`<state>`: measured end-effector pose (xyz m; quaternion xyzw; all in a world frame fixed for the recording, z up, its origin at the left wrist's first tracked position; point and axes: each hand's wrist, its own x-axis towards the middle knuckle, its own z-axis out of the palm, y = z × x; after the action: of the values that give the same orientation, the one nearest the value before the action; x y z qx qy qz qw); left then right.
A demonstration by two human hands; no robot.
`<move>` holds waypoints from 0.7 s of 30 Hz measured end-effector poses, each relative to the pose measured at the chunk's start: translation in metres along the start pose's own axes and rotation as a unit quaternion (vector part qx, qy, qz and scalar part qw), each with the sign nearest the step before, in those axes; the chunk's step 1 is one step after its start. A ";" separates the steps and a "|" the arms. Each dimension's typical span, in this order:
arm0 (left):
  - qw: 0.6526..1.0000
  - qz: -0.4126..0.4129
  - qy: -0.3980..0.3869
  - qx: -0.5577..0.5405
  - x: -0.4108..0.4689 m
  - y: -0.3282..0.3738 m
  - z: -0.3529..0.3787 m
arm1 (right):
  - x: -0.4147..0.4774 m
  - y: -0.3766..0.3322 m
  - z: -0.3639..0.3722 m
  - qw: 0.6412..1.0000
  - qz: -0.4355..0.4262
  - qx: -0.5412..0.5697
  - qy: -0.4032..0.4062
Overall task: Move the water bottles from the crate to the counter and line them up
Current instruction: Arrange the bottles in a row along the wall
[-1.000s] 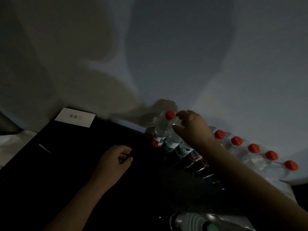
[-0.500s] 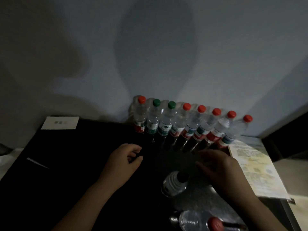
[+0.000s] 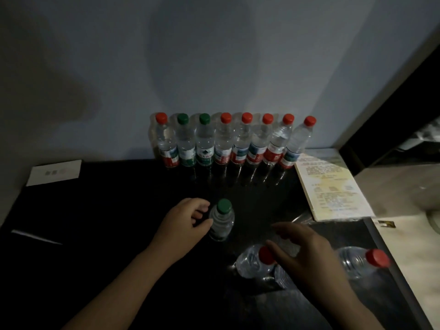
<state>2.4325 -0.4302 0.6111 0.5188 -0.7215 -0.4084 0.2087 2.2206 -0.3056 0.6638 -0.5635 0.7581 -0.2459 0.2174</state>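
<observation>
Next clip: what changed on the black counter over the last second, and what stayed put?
The right hand left the row of eight clear plastic bottles against the wall, drew back toward the person and now spreads over a separate red-capped bottle. The left hand, earlier resting alone on the counter, now touches the standing green-capped bottle; a grip is unclear. The row and the white card stayed put.

I see the row of bottles [image 3: 228,144] in clear plastic against a pale blue-grey wall [image 3: 214,55], caps running from the left red, green, green, then five red, with red-and-white labels under red caps and green-and-white under green. On the black counter [image 3: 107,210] the green-capped bottle [image 3: 222,225] is clear too, as are the middle red-capped bottle [image 3: 250,263] and the right red-capped bottle [image 3: 354,263]. The card [image 3: 54,172] is white with small greyish squares; the sheet [image 3: 333,186] is cream with grey print.
</observation>
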 end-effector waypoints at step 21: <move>0.990 0.021 -0.031 0.136 0.036 0.026 0.031 | 0.004 0.033 0.032 0.991 -0.029 -0.012 -0.133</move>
<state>2.3810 -0.4482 0.6097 0.5142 -0.7869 -0.3185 0.1221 2.2142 -0.3058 0.6176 -0.6154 0.7088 -0.1659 0.3022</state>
